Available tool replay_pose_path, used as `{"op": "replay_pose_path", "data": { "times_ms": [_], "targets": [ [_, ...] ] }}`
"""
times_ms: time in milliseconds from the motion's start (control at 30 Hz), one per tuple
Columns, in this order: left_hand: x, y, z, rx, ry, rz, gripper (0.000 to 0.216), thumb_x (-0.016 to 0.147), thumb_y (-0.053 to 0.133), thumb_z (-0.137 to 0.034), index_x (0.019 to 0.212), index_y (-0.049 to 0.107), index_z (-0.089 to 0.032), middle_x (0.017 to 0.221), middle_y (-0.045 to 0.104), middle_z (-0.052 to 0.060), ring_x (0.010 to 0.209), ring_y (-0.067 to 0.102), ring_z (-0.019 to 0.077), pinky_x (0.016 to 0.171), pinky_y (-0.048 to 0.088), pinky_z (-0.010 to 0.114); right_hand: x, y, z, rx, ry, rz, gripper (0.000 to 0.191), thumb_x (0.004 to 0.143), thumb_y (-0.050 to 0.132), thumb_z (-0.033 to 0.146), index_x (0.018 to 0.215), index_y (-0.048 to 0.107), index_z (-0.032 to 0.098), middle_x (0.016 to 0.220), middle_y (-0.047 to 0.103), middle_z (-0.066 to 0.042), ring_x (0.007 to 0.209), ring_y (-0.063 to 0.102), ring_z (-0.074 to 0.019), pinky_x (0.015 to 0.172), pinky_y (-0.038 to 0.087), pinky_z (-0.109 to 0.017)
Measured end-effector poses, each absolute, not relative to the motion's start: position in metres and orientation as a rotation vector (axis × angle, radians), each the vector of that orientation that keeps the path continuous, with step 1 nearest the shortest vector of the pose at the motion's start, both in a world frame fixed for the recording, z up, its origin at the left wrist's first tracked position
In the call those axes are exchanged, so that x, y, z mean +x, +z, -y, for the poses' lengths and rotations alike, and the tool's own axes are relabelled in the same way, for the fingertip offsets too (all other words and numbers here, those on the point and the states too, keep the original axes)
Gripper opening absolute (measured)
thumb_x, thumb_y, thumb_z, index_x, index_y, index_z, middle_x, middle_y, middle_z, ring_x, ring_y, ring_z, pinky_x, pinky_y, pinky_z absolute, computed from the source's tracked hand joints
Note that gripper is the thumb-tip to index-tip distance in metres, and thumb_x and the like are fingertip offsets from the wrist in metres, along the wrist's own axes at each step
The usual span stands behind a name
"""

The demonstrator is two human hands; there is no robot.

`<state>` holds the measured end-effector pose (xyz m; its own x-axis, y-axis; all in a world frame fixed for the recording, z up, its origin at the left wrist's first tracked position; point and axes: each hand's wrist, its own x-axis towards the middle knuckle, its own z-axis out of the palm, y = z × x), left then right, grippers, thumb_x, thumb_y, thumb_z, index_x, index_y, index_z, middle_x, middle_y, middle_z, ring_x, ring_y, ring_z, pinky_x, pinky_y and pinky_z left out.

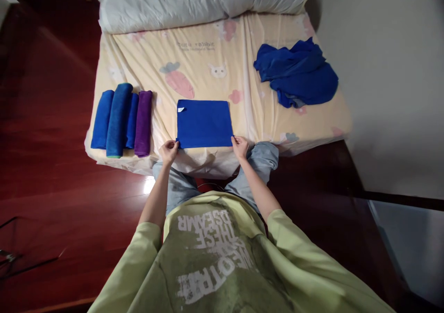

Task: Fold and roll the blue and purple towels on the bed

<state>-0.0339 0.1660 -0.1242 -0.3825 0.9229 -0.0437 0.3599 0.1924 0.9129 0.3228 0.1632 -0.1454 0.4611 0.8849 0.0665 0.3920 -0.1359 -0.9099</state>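
Observation:
A blue towel (pixel 204 123) lies flat on the bed in front of me, with a small white label at its far left corner. My left hand (pixel 169 152) pinches its near left corner. At the near right corner, my right hand (pixel 240 146) is closed on the same towel. Left of it, several rolled towels lie side by side: a blue roll (pixel 102 118), a teal-blue roll (pixel 119 118), another blue roll (pixel 132 121) and a purple roll (pixel 143 123). A crumpled heap of blue cloth (pixel 298 72) rests on the bed's right side.
The bed (pixel 208 81) has a pale yellow sheet printed with carrots and rabbits. Along its far end lies a bulky light grey quilt (pixel 201 3). A wall (pixel 385 72) stands to the right. Dark red floor (pixel 45 132) surrounds the left side, with a thin black stand (pixel 21 257) there.

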Motion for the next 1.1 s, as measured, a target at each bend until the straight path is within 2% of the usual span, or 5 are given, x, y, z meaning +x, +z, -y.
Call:
{"op": "replay_pose_path", "data": {
  "times_ms": [600,767,900,1000,1100],
  "targets": [
    [-0.028,-0.117,-0.169,1.323,1.109,-1.967,0.023,0.073,0.072,-0.043,0.08,0.07,-0.021,0.069,0.07,0.003,0.066,0.067,0.0207,0.068,0.052,0.031,0.312,-0.125,-0.163,-1.997,0.5,1.166,0.017,0.083,0.063,0.039,0.082,0.067,0.022,0.079,0.075,-0.006,0.072,0.069,-0.0219,0.073,0.052,-0.032],
    [-0.026,-0.112,-0.169,1.454,1.078,-1.973,0.014,0.076,0.07,-0.035,0.082,0.068,-0.023,0.074,0.068,0.002,0.068,0.064,0.0198,0.072,0.051,0.031,0.313,-0.118,-0.159,-1.945,0.356,1.379,0.012,0.088,0.059,0.03,0.092,0.067,0.023,0.092,0.07,-0.007,0.085,0.066,-0.0222,0.085,0.051,-0.033],
    [-0.029,-0.109,-0.172,1.753,1.107,-1.839,0.004,0.08,0.066,-0.025,0.082,0.069,-0.024,0.093,0.067,0.008,0.091,0.063,0.0252,0.085,0.05,0.037,0.321,-0.116,-0.158,-1.756,0.308,1.703,0.024,0.093,0.048,0.019,0.096,0.072,0.023,0.106,0.067,-0.011,0.102,0.063,-0.0243,0.095,0.05,-0.037],
    [-0.034,-0.111,-0.174,1.942,1.053,-1.562,0.013,0.087,0.059,-0.023,0.08,0.07,-0.025,0.103,0.068,0.011,0.107,0.059,0.0284,0.098,0.047,0.044,0.331,-0.118,-0.158,-1.53,0.385,1.965,0.038,0.094,0.04,0.012,0.102,0.075,0.023,0.11,0.069,-0.01,0.11,0.061,-0.0245,0.103,0.049,-0.041],
    [-0.037,-0.114,-0.173,1.955,1.033,-1.379,0.021,0.093,0.052,-0.026,0.088,0.073,-0.025,0.111,0.07,0.011,0.112,0.06,0.027,0.105,0.045,0.047,0.339,-0.121,-0.156,-1.401,0.46,2.057,0.044,0.092,0.039,0.01,0.117,0.073,0.023,0.121,0.069,-0.01,0.117,0.06,-0.0246,0.108,0.048,-0.045]
  ]
}}
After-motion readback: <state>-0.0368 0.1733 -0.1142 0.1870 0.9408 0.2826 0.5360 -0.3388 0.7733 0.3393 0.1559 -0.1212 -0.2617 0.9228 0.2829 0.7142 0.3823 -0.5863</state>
